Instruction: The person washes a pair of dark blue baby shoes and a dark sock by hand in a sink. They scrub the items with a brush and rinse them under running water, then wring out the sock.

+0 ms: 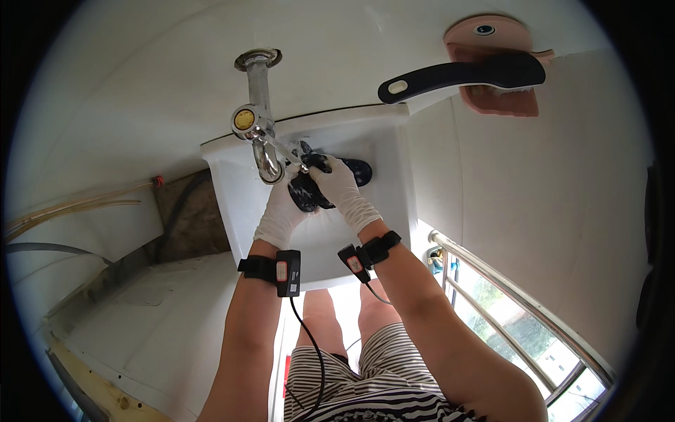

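Observation:
My left hand (282, 205), in a white glove, grips a wet dark item (303, 192) with suds on it, low in the white sink (348, 258). My right hand (337, 182), gloved too, holds dark material at the top of the same item, its fingers bent over it. Whether these are one piece or two I cannot tell. Just right of my right hand, a rounded black end (359, 172) lies against the basin; it may be part of a shoe or sole. A chrome faucet (268, 163) hangs beside my left hand, its lever reaching towards my right fingers.
A black-handled brush (459, 76) rests across a pink holder (498, 39) on the wall at upper right. Metal window bars (506, 300) stand at lower right. Pale tubes (79, 208) run along the left wall. A cabled black device is strapped to each of my forearms.

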`<state>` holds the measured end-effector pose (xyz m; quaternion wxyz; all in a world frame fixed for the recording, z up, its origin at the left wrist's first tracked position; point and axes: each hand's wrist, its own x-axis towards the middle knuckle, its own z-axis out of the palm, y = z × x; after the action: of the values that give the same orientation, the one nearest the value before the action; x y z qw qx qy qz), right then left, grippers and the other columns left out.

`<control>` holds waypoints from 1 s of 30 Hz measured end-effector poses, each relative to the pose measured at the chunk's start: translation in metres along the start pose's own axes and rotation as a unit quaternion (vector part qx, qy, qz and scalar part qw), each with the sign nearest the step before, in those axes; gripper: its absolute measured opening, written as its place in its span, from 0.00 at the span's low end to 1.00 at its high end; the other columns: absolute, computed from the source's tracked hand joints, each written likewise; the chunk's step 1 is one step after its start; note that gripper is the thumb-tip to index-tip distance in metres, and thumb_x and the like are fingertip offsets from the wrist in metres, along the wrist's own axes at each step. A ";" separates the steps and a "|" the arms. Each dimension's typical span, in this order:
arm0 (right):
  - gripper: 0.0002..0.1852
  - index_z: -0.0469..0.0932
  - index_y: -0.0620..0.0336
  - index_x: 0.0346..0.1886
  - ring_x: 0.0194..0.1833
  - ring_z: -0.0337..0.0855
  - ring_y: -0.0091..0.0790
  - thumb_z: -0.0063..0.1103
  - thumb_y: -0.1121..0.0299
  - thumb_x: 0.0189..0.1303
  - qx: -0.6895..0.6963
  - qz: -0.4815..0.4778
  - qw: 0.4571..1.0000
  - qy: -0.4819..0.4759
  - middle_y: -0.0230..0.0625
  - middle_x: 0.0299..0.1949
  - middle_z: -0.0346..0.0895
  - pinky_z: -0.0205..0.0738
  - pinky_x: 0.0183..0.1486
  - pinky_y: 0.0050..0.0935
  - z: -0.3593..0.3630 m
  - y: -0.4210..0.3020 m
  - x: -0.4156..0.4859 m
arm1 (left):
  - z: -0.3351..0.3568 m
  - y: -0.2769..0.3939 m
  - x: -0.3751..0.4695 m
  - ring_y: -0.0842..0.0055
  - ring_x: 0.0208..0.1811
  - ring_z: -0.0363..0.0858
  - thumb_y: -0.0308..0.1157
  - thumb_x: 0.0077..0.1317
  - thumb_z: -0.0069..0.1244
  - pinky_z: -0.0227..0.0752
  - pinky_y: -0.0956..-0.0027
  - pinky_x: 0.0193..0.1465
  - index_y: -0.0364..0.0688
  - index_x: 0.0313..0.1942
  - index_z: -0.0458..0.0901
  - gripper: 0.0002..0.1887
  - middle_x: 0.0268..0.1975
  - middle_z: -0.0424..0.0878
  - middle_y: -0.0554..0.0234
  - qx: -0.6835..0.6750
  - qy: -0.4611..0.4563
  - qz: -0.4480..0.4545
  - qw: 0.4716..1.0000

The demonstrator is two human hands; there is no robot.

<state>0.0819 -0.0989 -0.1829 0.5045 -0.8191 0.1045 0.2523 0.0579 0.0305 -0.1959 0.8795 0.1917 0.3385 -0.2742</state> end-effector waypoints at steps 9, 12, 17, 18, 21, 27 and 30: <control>0.18 0.75 0.62 0.41 0.45 0.75 0.50 0.57 0.61 0.49 -0.073 -0.061 0.995 0.037 0.48 0.44 0.72 0.71 0.49 0.39 0.004 -0.027 -0.004 | -0.030 0.000 0.032 0.68 0.42 0.79 0.41 0.67 0.40 0.74 0.65 0.46 0.41 0.41 0.76 0.14 0.40 0.81 0.60 -0.038 0.066 0.085 0.993; 0.16 0.73 0.63 0.41 0.47 0.74 0.50 0.55 0.63 0.51 -0.120 -0.087 0.989 -0.012 0.48 0.44 0.72 0.70 0.49 0.40 0.012 -0.021 -0.002 | -0.039 -0.002 0.031 0.68 0.43 0.79 0.39 0.69 0.37 0.74 0.67 0.48 0.41 0.43 0.75 0.14 0.41 0.80 0.59 0.010 0.054 0.112 0.992; 0.19 0.70 0.65 0.45 0.49 0.72 0.51 0.55 0.64 0.52 -0.059 -0.029 0.998 -0.013 0.51 0.46 0.72 0.68 0.51 0.39 0.026 0.007 0.021 | -0.033 -0.010 0.023 0.71 0.47 0.76 0.35 0.69 0.39 0.74 0.66 0.49 0.42 0.52 0.68 0.14 0.46 0.76 0.60 0.031 0.147 0.115 0.982; 0.18 0.70 0.66 0.45 0.49 0.72 0.51 0.55 0.65 0.53 -0.052 -0.028 0.998 -0.017 0.51 0.45 0.72 0.68 0.51 0.39 0.028 0.011 0.026 | -0.031 -0.011 0.020 0.71 0.49 0.76 0.34 0.69 0.37 0.74 0.65 0.50 0.43 0.53 0.69 0.14 0.48 0.76 0.60 0.046 0.142 0.148 0.978; 0.15 0.70 0.64 0.44 0.43 0.75 0.41 0.53 0.66 0.55 0.092 0.015 0.994 -0.048 0.44 0.41 0.74 0.69 0.47 0.35 0.026 0.017 0.041 | -0.022 -0.010 0.013 0.75 0.51 0.75 0.33 0.68 0.40 0.73 0.68 0.52 0.46 0.55 0.67 0.16 0.50 0.74 0.62 0.086 0.107 0.167 0.976; 0.16 0.71 0.64 0.50 0.35 0.75 0.26 0.46 0.76 0.58 0.451 0.094 0.857 -0.231 0.32 0.37 0.75 0.71 0.37 0.26 0.026 0.008 0.047 | -0.010 -0.002 0.002 0.78 0.47 0.76 0.33 0.66 0.45 0.75 0.70 0.46 0.46 0.52 0.69 0.15 0.47 0.76 0.66 0.195 0.097 0.189 0.958; 0.19 0.69 0.65 0.54 0.36 0.74 0.24 0.51 0.76 0.57 0.267 0.033 0.960 -0.075 0.33 0.38 0.75 0.70 0.39 0.22 0.045 0.001 0.041 | -0.012 -0.001 -0.010 0.78 0.40 0.78 0.35 0.62 0.50 0.76 0.69 0.39 0.44 0.47 0.71 0.14 0.40 0.77 0.68 0.167 0.106 0.177 0.964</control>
<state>0.1025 -0.0560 -0.2214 0.7024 -0.6297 0.1572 0.2922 0.0450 0.0395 -0.1973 0.8288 0.4205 0.3398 -0.1444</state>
